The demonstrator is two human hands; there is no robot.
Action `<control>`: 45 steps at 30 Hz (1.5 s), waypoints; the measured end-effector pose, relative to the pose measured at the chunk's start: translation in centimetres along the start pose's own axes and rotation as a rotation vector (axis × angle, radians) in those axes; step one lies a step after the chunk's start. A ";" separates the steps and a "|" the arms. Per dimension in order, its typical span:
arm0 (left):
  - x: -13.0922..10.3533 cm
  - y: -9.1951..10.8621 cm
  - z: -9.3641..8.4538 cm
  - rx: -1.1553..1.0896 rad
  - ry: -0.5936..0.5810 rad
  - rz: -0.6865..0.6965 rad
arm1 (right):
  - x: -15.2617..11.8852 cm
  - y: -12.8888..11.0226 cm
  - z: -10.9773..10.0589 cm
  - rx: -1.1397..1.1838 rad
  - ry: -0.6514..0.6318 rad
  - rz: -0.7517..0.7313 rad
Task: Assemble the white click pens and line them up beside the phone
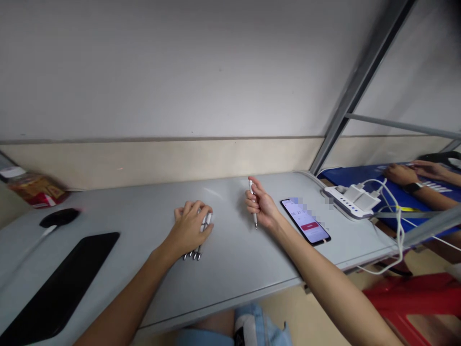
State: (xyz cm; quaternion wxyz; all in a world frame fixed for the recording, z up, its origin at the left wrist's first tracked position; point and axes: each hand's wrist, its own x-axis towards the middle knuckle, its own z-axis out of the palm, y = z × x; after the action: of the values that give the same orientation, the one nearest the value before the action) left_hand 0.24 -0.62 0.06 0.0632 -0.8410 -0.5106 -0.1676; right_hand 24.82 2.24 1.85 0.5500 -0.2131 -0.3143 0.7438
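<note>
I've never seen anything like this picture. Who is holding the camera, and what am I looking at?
There is no robot here: a person works with two bare hands, and the one picture comes from a camera worn on their head, looking forward and down. The right hand holds a white pen upright. The left hand rests over several pens on the grey table. To the right lie a lit phone and a white power strip with plugs in it. To the left are a long black mat, a small black object with a cable, and a jar. The hands at far right belong to another person.
</note>
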 end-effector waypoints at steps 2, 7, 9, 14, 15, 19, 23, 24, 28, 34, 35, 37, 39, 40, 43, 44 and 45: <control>0.0 0.0 0.0 0.004 -0.001 0.000 | 0.0 0.0 -0.1 -0.008 -0.008 0.000; 0.0 0.0 -0.1 0.011 -0.002 -0.014 | 0.1 0.2 -0.3 -0.044 -0.006 -0.007; 0.0 -0.1 -0.1 0.012 0.000 -0.032 | 0.2 0.2 -0.3 -0.052 -0.003 -0.004; 0.0 -0.2 0.0 0.008 0.008 -0.072 | 0.1 0.2 -0.3 -0.064 -0.008 0.009; 0.0 -0.2 0.1 0.006 0.009 -0.078 | 0.1 0.1 -0.2 -0.067 -0.012 0.008; 0.0 -0.3 0.1 0.004 0.010 -0.108 | 0.1 0.1 -0.3 -0.080 0.013 -0.003; 0.0 -0.3 0.1 -0.005 0.013 -0.103 | 0.2 0.1 -0.3 -0.086 0.025 -0.011; 0.0 -0.3 0.1 -0.008 0.013 -0.100 | 0.2 0.1 -0.3 -0.089 0.028 -0.012; -0.1 -0.3 0.1 -0.002 0.008 -0.098 | 0.1 0.1 -0.2 -0.156 0.069 0.005; -0.1 0.0 -0.1 0.033 -0.004 -0.111 | 0.3 0.5 -0.6 -0.619 0.208 -0.032; -0.1 0.1 -0.1 0.036 -0.007 -0.114 | 0.3 0.6 -0.8 -0.753 0.239 -0.062; -0.1 0.3 -0.2 0.040 -0.013 -0.118 | 0.4 0.7 -1.4 -1.099 0.310 -0.144; -0.1 0.4 -0.3 0.043 -0.015 -0.120 | 0.4 0.6 -1.9 -1.458 0.350 -0.203; -0.1 0.5 -0.3 0.043 -0.014 -0.122 | 0.4 0.5 -2.1 -1.599 0.361 -0.200; -0.1 0.6 -0.4 0.030 -0.013 -0.119 | 0.4 0.0 -2.3 -1.811 0.389 -0.103; -0.1 0.6 -0.4 0.023 -0.013 -0.112 | 0.4 -0.2 -2.4 -1.835 0.397 -0.070; -0.1 0.7 -0.4 0.015 -0.013 -0.105 | 0.3 -0.3 -2.3 -1.850 0.404 -0.045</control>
State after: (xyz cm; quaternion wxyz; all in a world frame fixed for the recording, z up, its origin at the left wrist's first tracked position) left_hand 0.70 -1.13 0.46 0.0573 -0.8137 -0.5556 -0.1613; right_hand 26.50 3.15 0.42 0.2209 -0.6833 -0.6822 0.1376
